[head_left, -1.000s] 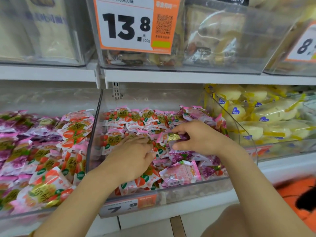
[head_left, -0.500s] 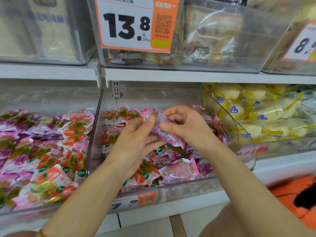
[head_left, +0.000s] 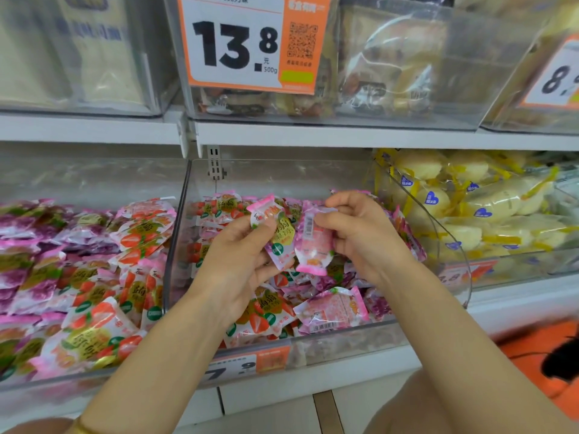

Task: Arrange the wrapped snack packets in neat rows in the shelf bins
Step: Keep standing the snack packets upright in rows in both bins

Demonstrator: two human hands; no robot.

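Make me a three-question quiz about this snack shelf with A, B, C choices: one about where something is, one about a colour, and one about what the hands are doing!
1. Where are the yellow-wrapped buns?
A) in the bin right of the middle bin
B) on the floor
C) in the person's hands

2. What colour edges the 13.8 price tag?
A) blue
B) purple
C) orange

3. What are the hands doing?
A) both are empty
B) each holds a packet
C) both press on the price tag

Answers:
1 A: the buns fill the clear bin to the right of the middle one.
2 C: an orange band runs round the white tag.
3 B: the left hand grips a strawberry packet, and the right hand pinches a pink packet.
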